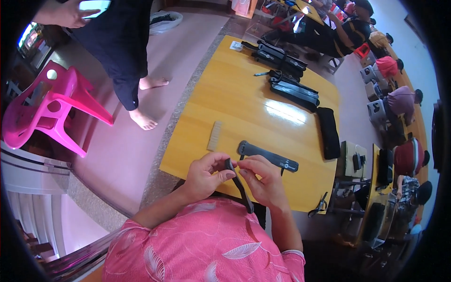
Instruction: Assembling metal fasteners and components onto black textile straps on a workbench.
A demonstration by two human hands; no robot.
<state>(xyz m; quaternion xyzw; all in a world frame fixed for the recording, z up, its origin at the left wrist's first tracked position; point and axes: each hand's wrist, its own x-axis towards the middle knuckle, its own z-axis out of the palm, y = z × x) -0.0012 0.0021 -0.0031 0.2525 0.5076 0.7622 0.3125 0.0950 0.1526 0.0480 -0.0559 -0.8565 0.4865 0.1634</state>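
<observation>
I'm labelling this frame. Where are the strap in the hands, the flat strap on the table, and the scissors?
held strap [240,187], head view, mid-length.
flat strap [268,156], head view, middle.
scissors [320,206], head view, handles.

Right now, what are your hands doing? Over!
Left hand and right hand both pinch a black strap. Another black strap piece lies just beyond on the yellow table. Nothing blocking.

Small assembly workshop, piecework setup. Landmark: the yellow wooden worktable [253,108]. On it, stacked black straps [286,77] at the far end, one flat black strap piece [268,156] near the worker, scissors [319,205] at the near right corner. Right of the table, a row of seated workers [404,101] at more benches. Left of it, pink tiled floor and a pink plastic chair [42,108].
</observation>
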